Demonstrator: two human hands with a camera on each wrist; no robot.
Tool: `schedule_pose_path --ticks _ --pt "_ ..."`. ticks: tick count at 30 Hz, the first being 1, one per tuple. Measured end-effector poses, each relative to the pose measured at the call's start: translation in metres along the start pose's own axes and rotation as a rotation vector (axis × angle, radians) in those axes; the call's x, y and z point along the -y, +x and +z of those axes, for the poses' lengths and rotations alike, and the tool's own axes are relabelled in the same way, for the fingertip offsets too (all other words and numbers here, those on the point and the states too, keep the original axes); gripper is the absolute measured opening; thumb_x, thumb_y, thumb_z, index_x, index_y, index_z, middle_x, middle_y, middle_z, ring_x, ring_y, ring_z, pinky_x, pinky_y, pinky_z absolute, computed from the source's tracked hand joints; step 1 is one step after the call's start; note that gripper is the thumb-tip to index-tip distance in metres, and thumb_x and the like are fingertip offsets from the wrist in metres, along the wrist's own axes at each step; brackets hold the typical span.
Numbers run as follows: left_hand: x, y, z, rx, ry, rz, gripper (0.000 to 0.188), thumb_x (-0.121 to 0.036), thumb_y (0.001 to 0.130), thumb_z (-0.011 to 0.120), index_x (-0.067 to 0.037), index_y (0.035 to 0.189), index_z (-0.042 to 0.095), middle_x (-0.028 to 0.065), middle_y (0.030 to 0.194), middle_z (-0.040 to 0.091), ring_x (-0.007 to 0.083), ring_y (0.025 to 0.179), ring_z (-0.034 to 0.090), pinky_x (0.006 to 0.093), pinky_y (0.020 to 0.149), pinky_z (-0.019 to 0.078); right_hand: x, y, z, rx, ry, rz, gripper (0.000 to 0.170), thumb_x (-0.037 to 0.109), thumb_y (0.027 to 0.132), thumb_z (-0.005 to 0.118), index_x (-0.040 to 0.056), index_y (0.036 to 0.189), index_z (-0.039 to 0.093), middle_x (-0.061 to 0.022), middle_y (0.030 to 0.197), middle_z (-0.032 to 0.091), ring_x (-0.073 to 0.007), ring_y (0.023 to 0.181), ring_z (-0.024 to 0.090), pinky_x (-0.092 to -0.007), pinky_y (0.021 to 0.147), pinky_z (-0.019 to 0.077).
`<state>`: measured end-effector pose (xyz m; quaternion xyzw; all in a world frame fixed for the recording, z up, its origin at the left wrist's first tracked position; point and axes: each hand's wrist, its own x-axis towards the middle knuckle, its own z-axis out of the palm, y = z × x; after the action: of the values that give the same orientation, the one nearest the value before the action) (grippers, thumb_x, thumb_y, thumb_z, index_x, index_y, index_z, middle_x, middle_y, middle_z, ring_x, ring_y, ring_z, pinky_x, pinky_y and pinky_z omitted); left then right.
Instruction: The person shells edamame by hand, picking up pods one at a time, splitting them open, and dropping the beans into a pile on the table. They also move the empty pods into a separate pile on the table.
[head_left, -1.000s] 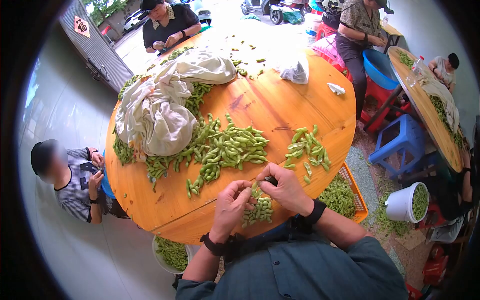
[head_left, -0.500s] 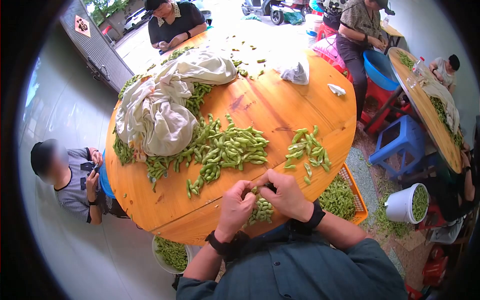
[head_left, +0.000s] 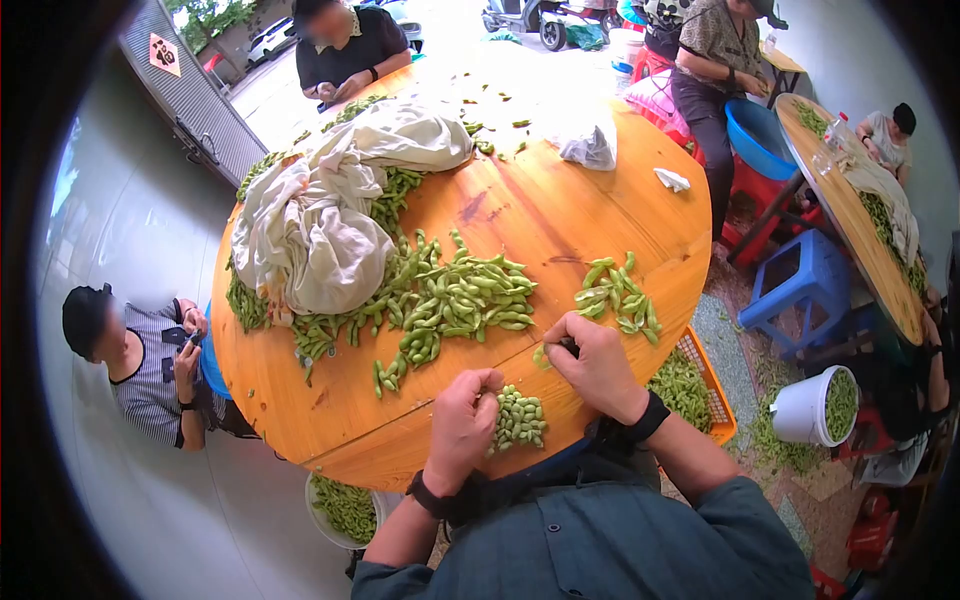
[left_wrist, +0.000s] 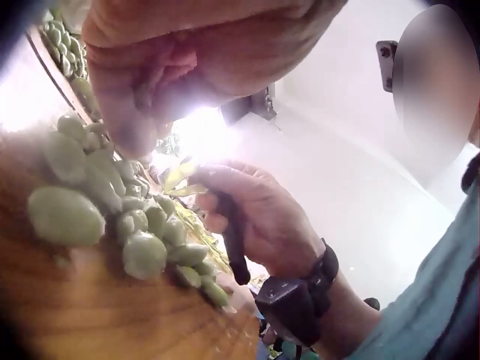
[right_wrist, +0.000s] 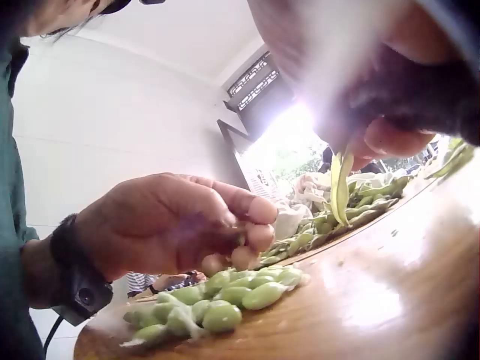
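My right hand (head_left: 600, 367) pinches a split green soybean pod (right_wrist: 341, 187) between thumb and finger, right of the bean pile and above the table. A slim black object (left_wrist: 232, 236) is also in that hand; its kind cannot be told. My left hand (head_left: 463, 425) is at the left edge of the shelled soybeans (head_left: 518, 418), its fingers loosely curled, with nothing seen between them in the right wrist view. The shelled beans are pale green and heaped near the table's front edge. Whole soybean pods (head_left: 465, 295) are piled beyond both hands.
A smaller group of pods (head_left: 620, 297) lies at the right of the round wooden table (head_left: 520, 215). A crumpled cloth (head_left: 320, 240) covers pods at the left. An orange basket (head_left: 717, 395) of pods stands below the right edge. People sit around.
The two hands were together over the beans and are now apart. My right hand has moved right and away with the pod; my left hand has dropped slightly toward the table's front edge.
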<state>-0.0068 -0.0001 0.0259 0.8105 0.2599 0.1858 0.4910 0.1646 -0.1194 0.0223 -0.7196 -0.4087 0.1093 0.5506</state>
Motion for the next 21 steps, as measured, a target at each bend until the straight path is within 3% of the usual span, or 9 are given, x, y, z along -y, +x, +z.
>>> schedule_pose_path --ticks 5,7,8,10,13,15,17,18,21 --pt "-0.006 -0.011 0.003 -0.011 0.127 0.228 0.012 0.002 0.088 0.058 0.002 0.098 0.065 0.0123 0.089 0.067 0.0235 0.08 0.065 0.031 0.073 0.0514 -0.012 0.013 -0.026 -0.058 -0.21 -0.012 0.009 0.004 0.081 0.061 -0.001 0.089 0.062 -0.016 0.08 0.064 -0.0297 0.073 0.065 -0.0377 0.066 0.0505" --pt "-0.006 -0.014 0.001 0.004 0.088 0.261 0.012 0.001 0.088 0.059 0.002 0.098 0.065 0.0142 0.089 0.067 0.0264 0.08 0.065 0.0318 0.073 0.0514 -0.021 0.02 -0.039 -0.085 -0.477 0.004 0.017 0.007 0.083 0.059 0.0022 0.099 0.059 -0.0167 0.091 0.062 -0.0346 0.086 0.063 -0.0437 0.074 0.0494" --pt "-0.006 -0.015 -0.002 -0.002 0.078 0.278 0.012 0.001 0.088 0.06 0.002 0.099 0.066 0.0139 0.089 0.067 0.0256 0.08 0.066 0.0315 0.073 0.0513 -0.022 0.021 -0.044 -0.075 -0.464 -0.009 0.017 0.007 0.083 0.059 0.0022 0.099 0.059 -0.0167 0.091 0.062 -0.0346 0.086 0.063 -0.0437 0.074 0.0494" --pt "-0.003 -0.016 -0.013 -0.029 0.085 0.285 0.012 0.001 0.088 0.06 0.002 0.099 0.066 0.0137 0.089 0.067 0.0248 0.08 0.066 0.0312 0.073 0.0513 -0.019 0.025 -0.051 -0.221 -0.588 -0.065 0.026 0.007 0.085 0.058 0.0032 0.11 0.055 -0.018 0.097 0.059 -0.036 0.093 0.061 -0.0441 0.078 0.0486" --pt "0.008 -0.012 -0.039 -0.172 0.152 0.198 0.011 -0.002 0.088 0.063 0.002 0.098 0.065 0.0135 0.088 0.065 0.0245 0.077 0.065 0.0316 0.071 0.0508 -0.017 0.027 -0.054 -0.296 -0.478 -0.029 0.029 0.007 0.085 0.056 0.0028 0.114 0.053 -0.0194 0.098 0.059 -0.0361 0.093 0.06 -0.0442 0.079 0.0487" --pt "0.018 -0.006 -0.066 -0.356 0.4 0.063 0.012 -0.005 0.085 0.066 0.002 0.095 0.063 0.0135 0.086 0.063 0.0255 0.073 0.063 0.0332 0.068 0.0503 -0.01 0.023 -0.051 -0.265 -0.332 0.0 0.025 0.002 0.086 0.054 0.0015 0.111 0.053 -0.0178 0.095 0.06 -0.0331 0.087 0.062 -0.041 0.076 0.0499" --pt "0.041 -0.002 -0.087 -0.378 0.537 0.034 0.014 -0.008 0.084 0.067 0.0 0.095 0.062 0.0139 0.085 0.061 0.0291 0.075 0.062 0.0372 0.069 0.0495 0.001 0.016 -0.044 -0.124 -0.072 0.002 0.023 -0.003 0.087 0.05 0.0003 0.109 0.054 -0.015 0.09 0.062 -0.0303 0.08 0.062 -0.0371 0.071 0.0503" --pt "0.047 0.0 -0.093 -0.399 0.669 0.003 0.017 -0.011 0.084 0.068 -0.001 0.096 0.062 0.0144 0.085 0.059 0.0326 0.076 0.061 0.0412 0.069 0.0486 0.0 0.012 -0.037 -0.143 -0.104 -0.083 0.022 -0.008 0.089 0.049 -0.0004 0.108 0.055 -0.0128 0.085 0.062 -0.0282 0.076 0.063 -0.0342 0.07 0.0507" --pt "0.052 0.001 -0.101 -0.334 0.658 -0.113 0.023 -0.016 0.081 0.071 -0.001 0.096 0.062 0.0144 0.087 0.06 0.0322 0.079 0.061 0.0416 0.071 0.0483 0.008 0.006 -0.019 -0.076 -0.016 -0.212 0.023 -0.009 0.089 0.053 0.0001 0.11 0.055 -0.0129 0.088 0.062 -0.0273 0.08 0.064 -0.0346 0.073 0.0513"
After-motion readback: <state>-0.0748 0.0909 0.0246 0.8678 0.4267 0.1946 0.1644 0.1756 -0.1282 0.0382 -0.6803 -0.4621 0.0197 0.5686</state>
